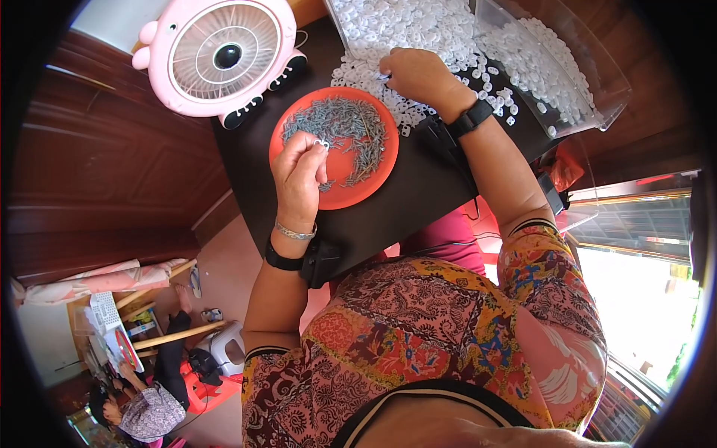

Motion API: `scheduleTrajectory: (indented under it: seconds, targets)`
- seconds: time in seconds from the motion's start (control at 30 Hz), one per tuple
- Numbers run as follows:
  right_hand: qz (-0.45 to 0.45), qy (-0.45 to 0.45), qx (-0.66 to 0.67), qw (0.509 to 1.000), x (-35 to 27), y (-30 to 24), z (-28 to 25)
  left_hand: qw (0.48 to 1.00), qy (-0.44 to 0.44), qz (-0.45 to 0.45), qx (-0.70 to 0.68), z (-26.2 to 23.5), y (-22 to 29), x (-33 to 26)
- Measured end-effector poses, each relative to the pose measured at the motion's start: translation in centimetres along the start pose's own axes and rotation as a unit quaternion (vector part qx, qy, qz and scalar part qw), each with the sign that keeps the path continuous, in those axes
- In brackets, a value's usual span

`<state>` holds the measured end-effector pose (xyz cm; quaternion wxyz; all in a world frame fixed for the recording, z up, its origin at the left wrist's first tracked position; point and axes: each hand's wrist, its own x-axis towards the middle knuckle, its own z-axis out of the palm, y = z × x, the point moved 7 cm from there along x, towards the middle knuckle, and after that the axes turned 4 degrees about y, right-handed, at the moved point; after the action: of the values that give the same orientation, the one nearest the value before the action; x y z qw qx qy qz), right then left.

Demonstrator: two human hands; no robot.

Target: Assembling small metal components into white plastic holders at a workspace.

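Over orange plate (373, 179), left hand (299, 175) grip pinched on white washer (322, 143); right hand (418, 75) grip closed on washer pile (418, 30).

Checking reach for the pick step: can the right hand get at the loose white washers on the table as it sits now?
Probably yes. The right hand already rests on the spread of white washers beside the orange plate, nothing over them. The left hand is off over the plate, pinching a small piece, out of the way.
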<state>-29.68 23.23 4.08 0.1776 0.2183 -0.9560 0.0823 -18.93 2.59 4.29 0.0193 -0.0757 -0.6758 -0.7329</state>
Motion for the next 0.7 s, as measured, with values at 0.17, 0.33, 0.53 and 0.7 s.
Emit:
scheduleTrajectory:
  seconds: [0.17, 0.33, 0.53, 0.7]
  targets:
    - [0.019, -0.021, -0.015, 0.999, 0.4, 0.0, 0.1, 1.0, 0.001, 0.004, -0.002, 0.0, 0.1, -0.1]
    - [0.009, 0.105, 0.072, 0.992, 0.5, -1.0, -1.1, 1.0, -0.002, 0.001, -0.009, 0.2, 0.2, -0.1]
    - [-0.032, 0.059, 0.064, 0.996, 0.8, -1.9, 0.9, 1.0, 0.002, -0.005, 0.002, 0.0, 0.2, -0.1]
    - [-0.018, 0.06, 0.114, 0.991, 0.8, -1.7, 0.1, 1.0, 0.001, 0.001, -0.005, 0.0, 0.1, 0.0]
